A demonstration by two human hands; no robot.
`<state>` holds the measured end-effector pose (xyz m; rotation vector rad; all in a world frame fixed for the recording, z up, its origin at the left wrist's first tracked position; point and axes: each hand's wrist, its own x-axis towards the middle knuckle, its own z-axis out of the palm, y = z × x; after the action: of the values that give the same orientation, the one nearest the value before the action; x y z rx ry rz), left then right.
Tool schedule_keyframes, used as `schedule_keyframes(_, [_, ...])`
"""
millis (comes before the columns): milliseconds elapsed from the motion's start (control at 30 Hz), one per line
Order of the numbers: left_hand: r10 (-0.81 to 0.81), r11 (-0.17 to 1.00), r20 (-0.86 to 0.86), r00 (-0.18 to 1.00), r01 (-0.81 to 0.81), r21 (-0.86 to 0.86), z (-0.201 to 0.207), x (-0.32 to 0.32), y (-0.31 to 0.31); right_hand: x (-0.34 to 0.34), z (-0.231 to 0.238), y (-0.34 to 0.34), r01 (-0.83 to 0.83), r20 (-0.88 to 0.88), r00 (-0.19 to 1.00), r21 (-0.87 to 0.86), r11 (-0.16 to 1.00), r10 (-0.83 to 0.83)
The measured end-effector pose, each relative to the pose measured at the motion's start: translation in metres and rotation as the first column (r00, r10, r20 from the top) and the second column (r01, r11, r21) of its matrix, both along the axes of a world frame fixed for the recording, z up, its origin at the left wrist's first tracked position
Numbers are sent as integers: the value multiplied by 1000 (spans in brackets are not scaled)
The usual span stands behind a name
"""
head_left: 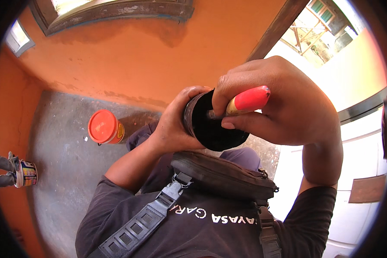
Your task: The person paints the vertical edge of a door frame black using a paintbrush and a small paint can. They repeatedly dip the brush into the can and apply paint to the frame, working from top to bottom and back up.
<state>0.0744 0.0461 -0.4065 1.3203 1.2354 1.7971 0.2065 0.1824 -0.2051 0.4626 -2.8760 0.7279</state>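
Observation:
My left hand (pixel 175 122) is wrapped round the side of a round can (pixel 221 135), held up in front of my chest. The can's mouth is tilted toward me and its inside looks black. A paintbrush (pixel 250 99) with a red-ended, yellowish handle is pinched in my right hand (pixel 284 101), between thumb and fingers. Its lower part reaches into the can's mouth, where the bristles are hidden. My right fingers are right at the can's rim.
On the grey floor at left stands a bucket with an orange-red lid (pixel 104 126). Farther left, a white bucket (pixel 26 173) has grey gloves or cloth (pixel 4 165) over it. An orange wall (pixel 150 56) with a wooden window frame (pixel 116 16) rises ahead. A black bag (pixel 219 172) hangs across my front.

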Motion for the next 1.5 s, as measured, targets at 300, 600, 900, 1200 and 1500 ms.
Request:
schedule_keyframes(300, [22,997,-73,997,-16,79,3,-1,-5,0,-3,-5,-5,-30,1000,-2,1000,5])
schedule_keyframes(600, [27,999,-84,996,-24,38,-1,-3,-10,0,-2,-9,-15,-27,1000,10,1000,16])
schedule_keyframes(900, [43,999,-95,995,-42,15,-9,-5,-14,5,6,-7,9,-25,1000,-72,997,-11])
schedule_keyframes(1200, [-25,999,52,998,27,-35,4,-9,-9,11,-11,39,237,-37,945,-608,758,-325])
schedule_keyframes(1500, [-90,996,248,965,86,26,11,-4,-4,12,-27,71,163,52,959,-904,394,-278])
